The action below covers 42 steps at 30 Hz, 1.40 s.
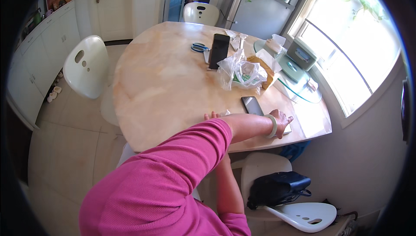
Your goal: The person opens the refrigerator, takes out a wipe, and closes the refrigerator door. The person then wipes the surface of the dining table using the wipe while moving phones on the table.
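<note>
My left arm, in a rolled pink sleeve, stretches across to the right. My left hand, with a pale bangle at the wrist, is over a flat white object near the table's right front edge; its grip on it is unclear. A smartphone lies face up just beyond that wrist. Behind my left forearm most of my right hand is hidden; only fingertips show. Close to them is a small white scrap, and I cannot tell if they touch it.
On the marble-patterned table are a clear plastic bag, a brown packet, an upright dark phone and blue-handled scissors. A glass shelf adjoins the window. A black bag occupies a chair. Someone sits in the far room.
</note>
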Each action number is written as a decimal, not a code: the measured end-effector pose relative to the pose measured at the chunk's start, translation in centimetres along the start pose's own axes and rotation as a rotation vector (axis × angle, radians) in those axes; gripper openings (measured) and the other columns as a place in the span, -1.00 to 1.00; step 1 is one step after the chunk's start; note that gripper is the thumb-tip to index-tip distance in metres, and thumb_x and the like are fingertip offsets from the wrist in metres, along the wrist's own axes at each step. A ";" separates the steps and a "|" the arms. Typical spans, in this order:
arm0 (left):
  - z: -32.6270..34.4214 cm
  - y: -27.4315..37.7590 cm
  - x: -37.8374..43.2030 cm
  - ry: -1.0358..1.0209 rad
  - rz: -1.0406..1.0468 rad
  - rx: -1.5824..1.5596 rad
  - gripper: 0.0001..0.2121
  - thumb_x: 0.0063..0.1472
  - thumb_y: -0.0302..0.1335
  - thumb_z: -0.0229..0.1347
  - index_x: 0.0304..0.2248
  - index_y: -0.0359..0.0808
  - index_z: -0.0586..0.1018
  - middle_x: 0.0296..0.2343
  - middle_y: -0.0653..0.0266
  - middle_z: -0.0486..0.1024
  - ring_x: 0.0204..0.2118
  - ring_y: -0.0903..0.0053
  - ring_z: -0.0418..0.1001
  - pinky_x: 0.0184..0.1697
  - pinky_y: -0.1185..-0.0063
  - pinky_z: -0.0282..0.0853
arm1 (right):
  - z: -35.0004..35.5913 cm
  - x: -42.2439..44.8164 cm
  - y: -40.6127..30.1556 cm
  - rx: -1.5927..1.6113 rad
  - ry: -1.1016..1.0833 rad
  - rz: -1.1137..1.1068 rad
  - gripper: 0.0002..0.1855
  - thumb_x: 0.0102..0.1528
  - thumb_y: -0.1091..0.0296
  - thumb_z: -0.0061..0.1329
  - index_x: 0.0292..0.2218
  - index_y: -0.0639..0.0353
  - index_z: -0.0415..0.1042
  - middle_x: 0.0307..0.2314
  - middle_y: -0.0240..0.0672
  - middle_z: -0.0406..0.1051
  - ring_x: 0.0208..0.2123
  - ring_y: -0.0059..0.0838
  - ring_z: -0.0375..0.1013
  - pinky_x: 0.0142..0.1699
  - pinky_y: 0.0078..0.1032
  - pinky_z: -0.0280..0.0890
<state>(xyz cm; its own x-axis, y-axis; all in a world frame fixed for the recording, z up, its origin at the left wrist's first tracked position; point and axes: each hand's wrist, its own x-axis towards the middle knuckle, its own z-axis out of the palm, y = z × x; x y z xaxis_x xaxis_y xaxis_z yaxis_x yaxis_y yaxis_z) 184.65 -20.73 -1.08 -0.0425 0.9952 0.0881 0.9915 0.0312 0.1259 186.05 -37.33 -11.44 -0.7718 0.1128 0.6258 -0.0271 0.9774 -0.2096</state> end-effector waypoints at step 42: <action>-2.1 -28.0 -45.2 0.639 -0.495 -0.634 -0.80 0.07 -0.50 0.09 -0.30 -0.43 0.50 -0.41 0.10 0.46 -0.36 0.51 0.47 -0.28 0.59 0.39 | 3.9 9.5 -7.0 -0.065 -0.444 0.237 -0.42 0.00 0.32 -0.20 0.09 0.11 0.13 0.05 0.47 -0.24 0.14 0.32 -0.26 0.22 -0.10 -0.26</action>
<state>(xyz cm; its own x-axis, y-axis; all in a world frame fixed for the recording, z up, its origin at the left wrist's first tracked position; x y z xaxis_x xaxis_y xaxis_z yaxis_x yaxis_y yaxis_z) 158.50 -66.82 -6.54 -0.6705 0.6430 0.3700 0.6054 0.1858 0.7740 176.48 -43.83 -6.95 -0.9480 0.2596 0.1839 0.2101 0.9449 -0.2510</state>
